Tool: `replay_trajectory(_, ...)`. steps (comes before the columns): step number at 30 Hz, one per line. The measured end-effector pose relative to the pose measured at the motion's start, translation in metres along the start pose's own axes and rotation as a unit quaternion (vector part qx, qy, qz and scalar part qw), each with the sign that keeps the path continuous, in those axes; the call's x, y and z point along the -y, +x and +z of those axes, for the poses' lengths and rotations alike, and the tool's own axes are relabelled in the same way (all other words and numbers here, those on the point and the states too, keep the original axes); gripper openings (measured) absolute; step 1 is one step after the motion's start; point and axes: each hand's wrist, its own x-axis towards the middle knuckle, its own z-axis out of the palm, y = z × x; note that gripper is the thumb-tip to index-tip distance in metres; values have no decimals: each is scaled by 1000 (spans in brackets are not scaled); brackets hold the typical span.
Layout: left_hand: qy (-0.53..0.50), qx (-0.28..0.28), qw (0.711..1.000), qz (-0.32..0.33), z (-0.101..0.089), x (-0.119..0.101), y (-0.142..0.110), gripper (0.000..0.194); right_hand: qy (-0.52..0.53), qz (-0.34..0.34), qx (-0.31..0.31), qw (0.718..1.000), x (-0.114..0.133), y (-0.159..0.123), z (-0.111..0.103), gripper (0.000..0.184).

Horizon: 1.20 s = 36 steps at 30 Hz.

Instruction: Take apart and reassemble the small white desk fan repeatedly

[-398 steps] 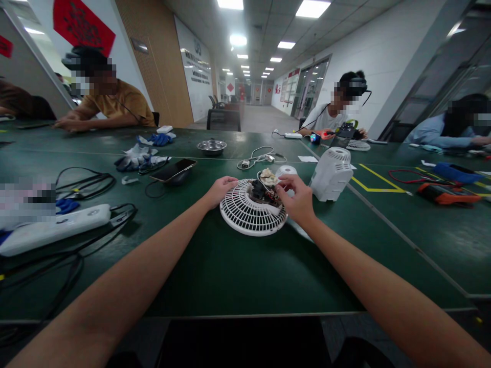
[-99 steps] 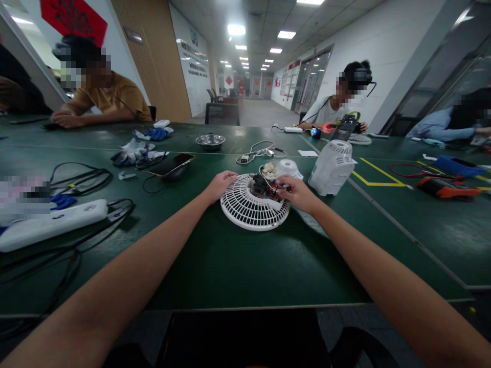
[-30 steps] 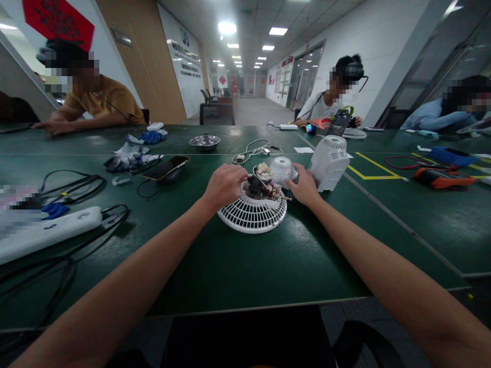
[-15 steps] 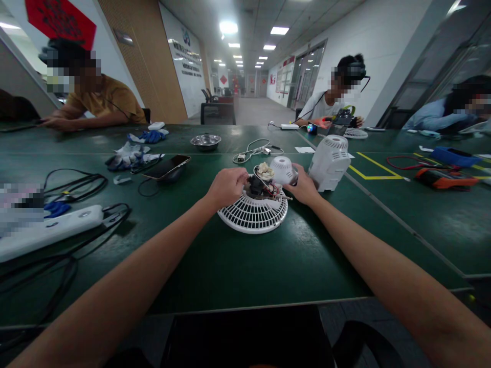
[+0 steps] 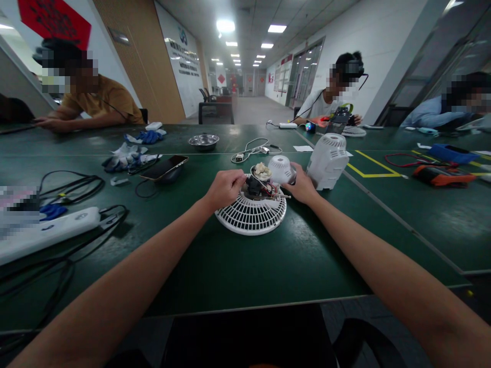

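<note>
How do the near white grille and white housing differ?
Pose: the grille lies low; the housing stands upright. Shape: the grille is round and shallow, the housing tall and boxy. Load: a wired assembly sits on the grille, none on the housing. Both are white with slots.

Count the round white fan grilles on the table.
2: the near grille, under the wired motor assembly; and the far grille, across the table by the white-shirted co-worker. Others may be hidden.
</note>
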Motion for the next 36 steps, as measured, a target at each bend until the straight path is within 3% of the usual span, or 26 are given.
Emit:
replay_trajectory(14,-28,9,998,-48,0,-14,5,42,-8,-6,-15,1000,8,-1,-4,80)
replay_trajectory(18,-48,17,996,-68,1,-15,6,42,12,-60,-107,992,26,-4,-18,58)
replay_trajectory(20,-63,20,995,-81,1,-16,6,43,60,-80,-118,988,38,-8,-23,43)
replay_trajectory(22,-72,19,993,-91,2,-17,6,43,127,-93,-79,984,50,-12,-26,33)
replay_trajectory(25,-77,15,991,-105,3,-17,7,44,231,-96,17,968,66,-17,-24,32)
replay_trajectory(29,-84,13,990,-110,5,-16,5,46,285,-86,94,950,76,-18,-23,32)
replay_trajectory(32,-85,11,991,-105,6,-14,4,46,268,-98,101,953,76,-18,-25,27)
replay_trajectory(36,-86,14,990,-106,5,-13,4,46,201,-143,58,967,75,-18,-27,21)
